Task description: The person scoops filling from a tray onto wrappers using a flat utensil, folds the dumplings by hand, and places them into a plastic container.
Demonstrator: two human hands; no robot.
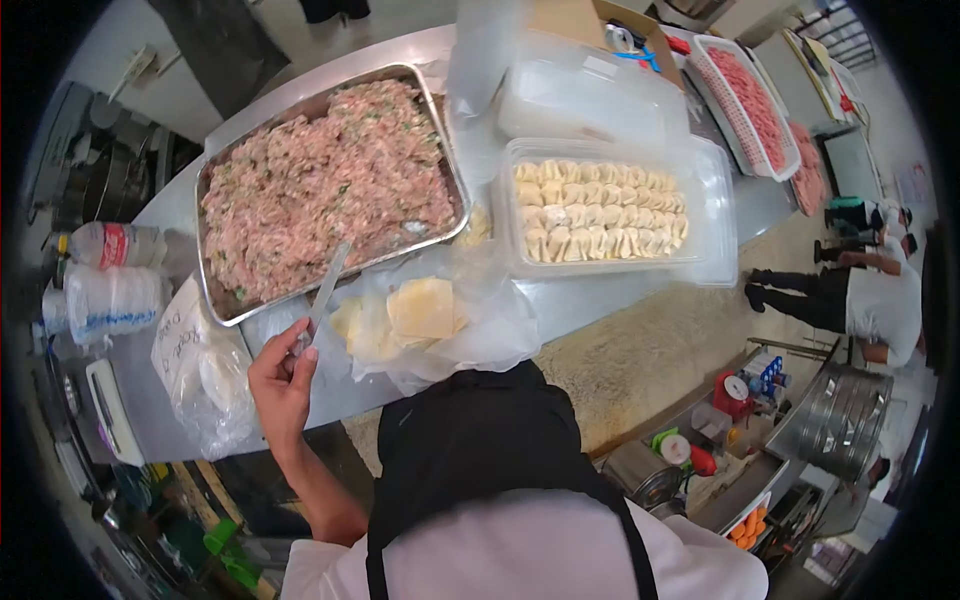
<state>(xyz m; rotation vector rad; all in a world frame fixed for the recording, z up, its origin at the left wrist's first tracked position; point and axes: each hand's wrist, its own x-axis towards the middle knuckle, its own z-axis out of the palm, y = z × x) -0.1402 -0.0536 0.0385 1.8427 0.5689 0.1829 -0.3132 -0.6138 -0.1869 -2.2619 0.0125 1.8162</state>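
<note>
My left hand (283, 380) is closed around the handle of a thin flat spatula (327, 284), whose tip reaches the near edge of the meat filling. That pink minced filling (325, 180), flecked with green, is heaped in a large metal tray (210, 290). Just right of the hand, pale yellow square dumpling wrappers (425, 308) lie on crumpled clear plastic (500, 335). Further right, a clear plastic container (600, 268) holds several rows of folded dumplings (600, 210). My right hand is out of view; only the right sleeve (700, 555) shows.
Left of the tray are plastic bottles (115, 245) and a marked plastic bag (205, 385). Plastic lids (590, 95) lie behind the dumplings. A white basket of raw meat (745, 105) stands far right. Another person (880, 300) stands at the right. Equipment (640, 470) sits lower right.
</note>
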